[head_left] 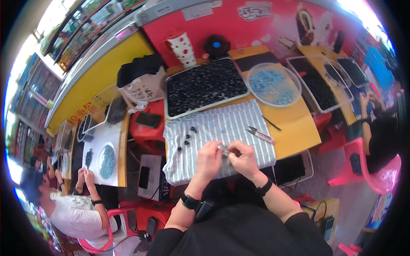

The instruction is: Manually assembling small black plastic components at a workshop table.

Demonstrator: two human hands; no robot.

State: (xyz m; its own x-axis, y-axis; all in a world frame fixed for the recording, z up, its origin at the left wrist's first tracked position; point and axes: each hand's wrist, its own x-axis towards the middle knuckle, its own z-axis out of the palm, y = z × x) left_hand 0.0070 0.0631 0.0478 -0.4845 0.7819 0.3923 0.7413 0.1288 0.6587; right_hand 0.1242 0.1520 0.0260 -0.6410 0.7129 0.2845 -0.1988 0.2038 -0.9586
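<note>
Over the near part of a grey-and-white striped cloth [181, 164], my left hand [209, 159] and my right hand [244, 158] meet with bent fingers. Both are closed in a pinch around something small and pale, too small to name. Several small black pieces [186, 142] lie on the cloth left of my hands. To the right rest thread snips [260, 134] with pink handles, and beyond them a thin dark stick-like tool [271, 123]. Behind the cloth stands a large white-rimmed tray [205, 87] filled with small black pieces. A round clear tub [299, 87] beside it holds light-blue pieces.
A red-dotted white tumbler [181, 49] and a dark round fan [217, 45] stand behind the tray. At left, a person [72, 209] works at another table near a tub of blue pieces [106, 161]. Another person [384, 136] sits at right by a pink chair [356, 158].
</note>
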